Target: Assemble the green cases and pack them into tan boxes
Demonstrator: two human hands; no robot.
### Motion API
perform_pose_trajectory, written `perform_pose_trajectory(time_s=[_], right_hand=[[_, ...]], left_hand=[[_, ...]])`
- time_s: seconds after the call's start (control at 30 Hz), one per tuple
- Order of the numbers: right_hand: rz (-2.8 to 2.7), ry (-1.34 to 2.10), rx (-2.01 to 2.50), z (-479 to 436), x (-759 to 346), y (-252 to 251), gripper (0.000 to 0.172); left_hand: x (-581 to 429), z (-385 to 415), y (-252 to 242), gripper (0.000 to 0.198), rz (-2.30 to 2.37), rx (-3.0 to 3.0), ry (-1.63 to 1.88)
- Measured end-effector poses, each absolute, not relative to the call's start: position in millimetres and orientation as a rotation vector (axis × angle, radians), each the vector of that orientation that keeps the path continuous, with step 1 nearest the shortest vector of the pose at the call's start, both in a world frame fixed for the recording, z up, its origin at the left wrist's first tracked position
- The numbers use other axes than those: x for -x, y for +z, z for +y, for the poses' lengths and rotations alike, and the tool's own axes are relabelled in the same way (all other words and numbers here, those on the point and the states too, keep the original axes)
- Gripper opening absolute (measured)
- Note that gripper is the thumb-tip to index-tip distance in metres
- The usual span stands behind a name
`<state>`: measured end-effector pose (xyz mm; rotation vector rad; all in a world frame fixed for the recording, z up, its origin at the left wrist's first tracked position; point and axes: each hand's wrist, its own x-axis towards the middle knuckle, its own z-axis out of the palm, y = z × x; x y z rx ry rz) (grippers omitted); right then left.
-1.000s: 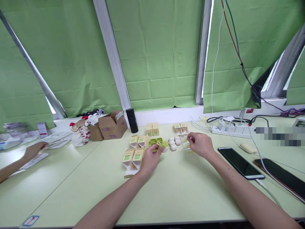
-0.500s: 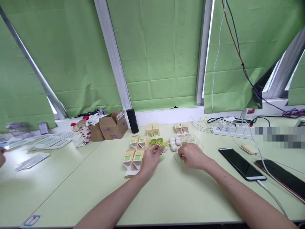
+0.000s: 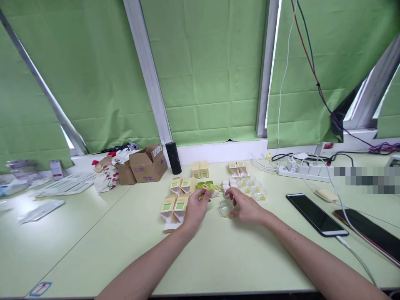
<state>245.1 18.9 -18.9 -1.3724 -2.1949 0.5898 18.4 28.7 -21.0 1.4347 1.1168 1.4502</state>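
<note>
In my left hand (image 3: pixel 197 205) is a small green case (image 3: pixel 211 189) with a yellow loop and a white end, pinched between thumb and fingers. A small clear plastic cup (image 3: pixel 225 207) with a yellow spot stands on the table between my hands. At its right edge is my right hand (image 3: pixel 245 207), thumb and forefinger apart, the thumb by the yellow spot; whether it touches is unclear. Behind my hands are green cases (image 3: pixel 204 183), white pieces (image 3: pixel 229 183) and several clear cups (image 3: pixel 251 186).
Opened cream cartons with green windows (image 3: pixel 175 207) stand left of my left hand, with more cartons (image 3: pixel 200 169) behind. A black bottle (image 3: pixel 173 158) and a cardboard box (image 3: pixel 149 164) are at the back. Phones (image 3: pixel 316 214), cables and a power strip (image 3: pixel 303 173) lie to the right.
My right hand has moved left with the clear cup, and its fingers have spread. More clear cups show behind it. The left hand keeps the green case nearly in place.
</note>
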Motion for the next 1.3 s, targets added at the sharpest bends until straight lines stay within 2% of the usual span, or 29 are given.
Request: perform_pose_trajectory(time_s=[0.17,0.43,0.57,0.67,0.73,0.93,1.03,1.17,1.3], right_hand=[[-2.05,0.792,1.37,33,-243,-35,0.049],[-1.315,1.525,0.66,36,-241,-32,0.054],[-1.13,1.709,0.5,33,-241,-33,0.041],[-1.072,1.754,0.447,34,-240,-37,0.031],[-1.05,1.765,0.422,34,-240,-39,0.032],[-1.099,1.746,0.384,28,-238,-31,0.055],[-1.124,1.706,0.389,25,-237,-27,0.061],[-1.161,1.621,0.489,25,-233,-29,0.061],[-1.219,1.527,0.583,30,-228,-38,0.051]], left_hand=[[-19,28,-18,0.067,1.095,-1.411,1.478],[-20,28,-17,0.065,1.084,-1.362,1.532],[-19,27,-17,0.062,1.087,-1.358,1.526],[-18,26,-16,0.062,1.089,-1.373,1.518],[-18,25,-16,0.062,1.085,-1.377,1.517],[-19,25,-16,0.062,1.08,-1.383,1.53],[-18,25,-17,0.062,1.09,-1.393,1.525],[-19,25,-17,0.061,1.077,-1.396,1.53],[-20,25,-16,0.059,1.062,-1.404,1.538]])
